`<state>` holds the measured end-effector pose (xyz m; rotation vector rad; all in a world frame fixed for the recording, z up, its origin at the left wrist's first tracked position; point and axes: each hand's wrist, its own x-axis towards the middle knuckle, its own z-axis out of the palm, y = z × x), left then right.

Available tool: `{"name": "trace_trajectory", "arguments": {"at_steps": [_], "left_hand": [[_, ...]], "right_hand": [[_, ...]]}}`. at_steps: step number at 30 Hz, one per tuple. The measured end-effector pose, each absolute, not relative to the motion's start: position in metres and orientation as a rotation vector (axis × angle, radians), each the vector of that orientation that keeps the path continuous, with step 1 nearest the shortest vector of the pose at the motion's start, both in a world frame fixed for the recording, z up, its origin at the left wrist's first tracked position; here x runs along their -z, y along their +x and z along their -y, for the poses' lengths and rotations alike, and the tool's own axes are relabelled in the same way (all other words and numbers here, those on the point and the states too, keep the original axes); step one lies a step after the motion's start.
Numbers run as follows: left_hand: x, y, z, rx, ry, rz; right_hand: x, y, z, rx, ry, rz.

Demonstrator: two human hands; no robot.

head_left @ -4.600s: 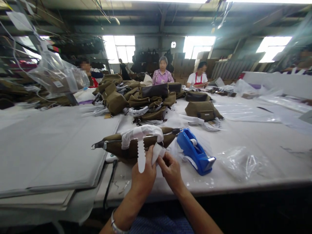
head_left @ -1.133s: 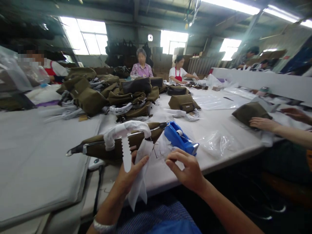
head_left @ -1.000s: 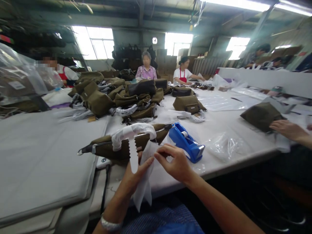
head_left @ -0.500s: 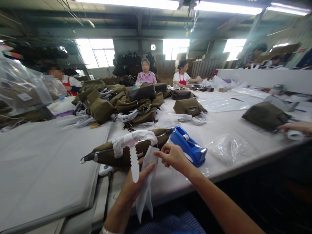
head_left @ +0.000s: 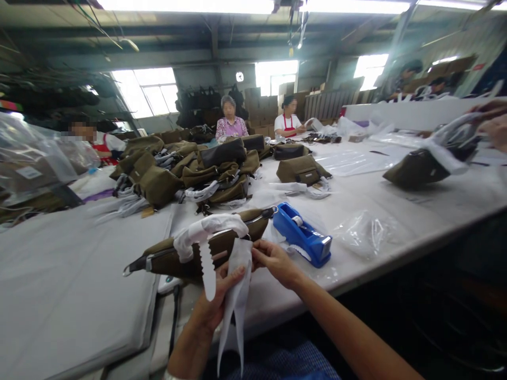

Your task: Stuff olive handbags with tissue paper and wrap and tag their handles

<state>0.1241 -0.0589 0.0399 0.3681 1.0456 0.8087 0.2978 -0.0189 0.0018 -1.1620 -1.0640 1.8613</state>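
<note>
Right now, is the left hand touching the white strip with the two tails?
Touching. The head view shows the left hand with its thumb lying across the white strip, no gap between them.

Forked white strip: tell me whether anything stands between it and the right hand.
Nothing visible does. The right hand has its fingertips right at the upper right edge of the strip. The left hand holds it lower down, and the blue dispenser lies beyond the right hand, not between.
</note>
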Motion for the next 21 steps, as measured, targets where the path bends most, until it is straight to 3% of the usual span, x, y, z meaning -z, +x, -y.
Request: {"name": "trace_trajectory", "arguments": {"at_steps": [16,21], "left_hand": [[-0.040,0.126,0.061,-0.808,0.342,-1.116],[-0.034,0.130,0.061,-0.849,0.375,-1.126]], "right_hand": [[-0.028,0.298,0.030,-1.420,-1.530,1.431],[-0.033,0.311,0.071,-1.831,-1.441,1.209]]}}
